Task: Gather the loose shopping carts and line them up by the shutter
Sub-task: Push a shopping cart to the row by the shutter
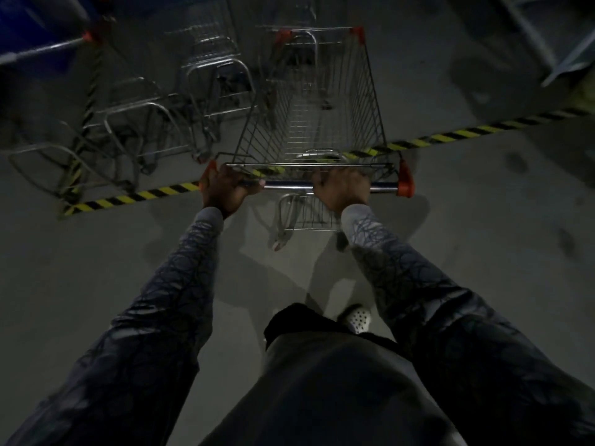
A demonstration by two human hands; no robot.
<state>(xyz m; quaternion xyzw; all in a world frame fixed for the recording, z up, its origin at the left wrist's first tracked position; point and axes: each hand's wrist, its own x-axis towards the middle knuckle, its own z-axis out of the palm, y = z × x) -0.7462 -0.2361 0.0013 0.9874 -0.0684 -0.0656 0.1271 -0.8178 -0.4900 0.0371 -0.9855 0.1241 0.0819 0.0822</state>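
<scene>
Nearest me, my white perforated shoe (357, 318) stood on the grey concrete floor (483, 239). Ahead, my left hand (227, 188) was wrapped tight around the left end of the handle bar (286, 185). My right hand (341, 188) was curled over the bar right of its middle, well short of the red end cap (405, 181). The shopping cart (306, 127) I held straddled the yellow-and-black tape (450, 135) on the floor, basket pointing away from me. Beyond the tape, at the far left, other carts (219, 78) stood close together, blurred and dim.
</scene>
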